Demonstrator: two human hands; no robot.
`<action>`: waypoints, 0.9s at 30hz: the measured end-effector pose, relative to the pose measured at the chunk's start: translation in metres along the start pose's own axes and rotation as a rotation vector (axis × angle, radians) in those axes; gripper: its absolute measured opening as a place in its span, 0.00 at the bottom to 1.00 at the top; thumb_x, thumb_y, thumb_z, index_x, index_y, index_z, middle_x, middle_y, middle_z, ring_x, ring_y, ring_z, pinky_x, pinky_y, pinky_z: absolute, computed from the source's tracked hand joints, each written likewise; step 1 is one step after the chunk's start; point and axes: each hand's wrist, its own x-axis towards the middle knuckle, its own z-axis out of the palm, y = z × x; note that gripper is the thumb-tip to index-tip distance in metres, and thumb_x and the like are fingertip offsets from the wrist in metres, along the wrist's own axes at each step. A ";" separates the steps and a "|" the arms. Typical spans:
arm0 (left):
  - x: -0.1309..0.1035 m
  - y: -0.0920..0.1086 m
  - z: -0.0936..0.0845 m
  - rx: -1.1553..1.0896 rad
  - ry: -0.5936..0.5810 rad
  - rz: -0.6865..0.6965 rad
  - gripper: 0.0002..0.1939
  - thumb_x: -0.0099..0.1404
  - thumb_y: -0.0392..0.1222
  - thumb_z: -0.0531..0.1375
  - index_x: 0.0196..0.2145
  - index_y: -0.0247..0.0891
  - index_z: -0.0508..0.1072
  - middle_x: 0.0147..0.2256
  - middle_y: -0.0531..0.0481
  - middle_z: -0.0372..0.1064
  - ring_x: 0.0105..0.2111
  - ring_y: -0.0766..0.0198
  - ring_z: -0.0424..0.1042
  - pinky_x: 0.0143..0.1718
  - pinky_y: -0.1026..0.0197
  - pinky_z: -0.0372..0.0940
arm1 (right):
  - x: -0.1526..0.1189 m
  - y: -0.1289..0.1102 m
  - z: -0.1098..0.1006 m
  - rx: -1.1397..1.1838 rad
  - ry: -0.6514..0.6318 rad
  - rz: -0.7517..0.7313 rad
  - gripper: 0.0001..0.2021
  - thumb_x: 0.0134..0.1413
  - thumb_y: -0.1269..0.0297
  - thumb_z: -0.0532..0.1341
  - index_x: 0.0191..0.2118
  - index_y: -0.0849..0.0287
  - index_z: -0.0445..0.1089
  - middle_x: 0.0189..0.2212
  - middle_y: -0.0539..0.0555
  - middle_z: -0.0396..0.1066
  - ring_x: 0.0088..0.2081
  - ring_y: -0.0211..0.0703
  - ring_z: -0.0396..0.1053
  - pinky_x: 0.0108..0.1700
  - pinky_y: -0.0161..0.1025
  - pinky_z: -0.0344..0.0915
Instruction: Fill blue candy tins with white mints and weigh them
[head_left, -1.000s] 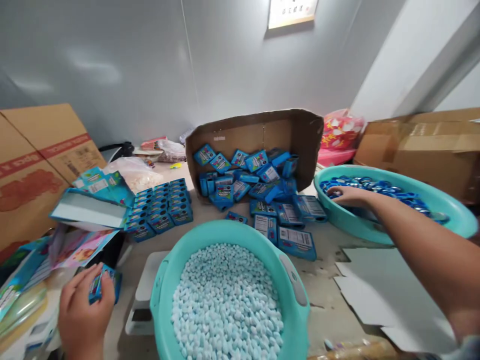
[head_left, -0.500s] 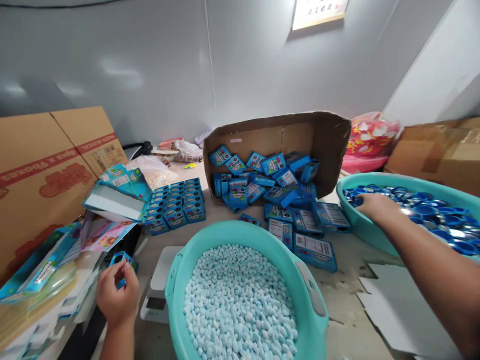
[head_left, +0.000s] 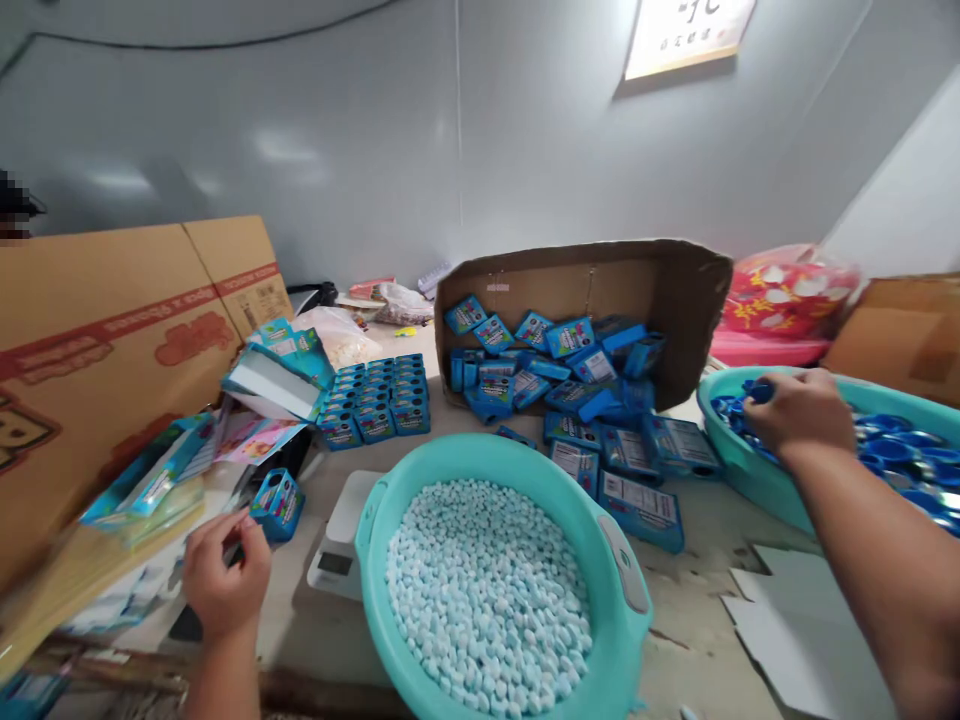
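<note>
Pinching a glossy dark-blue piece in closed fingertips, the right hand is over the oval turquoise plastic basin; the left hand, loosely curled, hold unclear, is beside a small blue cardboard box, apparently placed for easy reach.

A packing workspace, shown by the basin of loose candies, open carton and blue boxes.

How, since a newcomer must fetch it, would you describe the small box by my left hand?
Find the round teal basin of pale candies, then the white scale at its left. Just left of that, beside your left hand, is the small blue box. It sits alone, nearer you than the neat rows of similar boxes.
</note>
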 end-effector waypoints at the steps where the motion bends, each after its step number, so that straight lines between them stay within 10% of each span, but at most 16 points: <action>1: 0.000 0.001 -0.014 -0.021 0.009 -0.077 0.09 0.58 0.43 0.64 0.34 0.36 0.74 0.32 0.45 0.73 0.28 0.60 0.73 0.30 0.57 0.71 | 0.004 -0.013 -0.008 0.026 -0.028 -0.022 0.07 0.52 0.71 0.70 0.38 0.70 0.81 0.35 0.68 0.72 0.20 0.35 0.54 0.26 0.39 0.58; 8: -0.005 0.089 -0.083 -0.407 0.014 -0.887 0.18 0.58 0.53 0.65 0.39 0.37 0.75 0.29 0.50 0.73 0.24 0.63 0.72 0.25 0.60 0.70 | -0.027 -0.210 -0.098 0.632 0.192 -0.694 0.05 0.51 0.74 0.66 0.33 0.57 0.74 0.38 0.60 0.70 0.42 0.48 0.72 0.44 0.40 0.71; 14: 0.010 0.184 -0.078 -0.823 -0.472 -0.907 0.34 0.60 0.69 0.62 0.53 0.41 0.72 0.49 0.41 0.75 0.47 0.54 0.76 0.42 0.57 0.73 | -0.155 -0.362 -0.196 1.122 -0.005 -1.457 0.11 0.52 0.76 0.60 0.36 0.53 0.74 0.38 0.56 0.71 0.39 0.47 0.75 0.39 0.40 0.75; 22: -0.012 0.140 -0.084 -0.892 -0.408 -1.115 0.53 0.47 0.88 0.52 0.47 0.33 0.71 0.28 0.47 0.70 0.21 0.63 0.68 0.26 0.58 0.67 | -0.233 -0.454 -0.155 1.289 -0.340 -1.478 0.15 0.44 0.77 0.58 0.31 0.48 0.74 0.34 0.58 0.73 0.22 0.46 0.72 0.22 0.44 0.72; 27: 0.010 0.087 -0.040 -0.987 -0.326 -1.215 0.51 0.50 0.86 0.52 0.53 0.39 0.67 0.51 0.35 0.70 0.55 0.48 0.71 0.58 0.49 0.66 | -0.216 -0.513 -0.141 1.343 -0.496 -1.389 0.22 0.39 0.75 0.60 0.38 0.38 0.75 0.38 0.58 0.76 0.31 0.53 0.78 0.28 0.46 0.78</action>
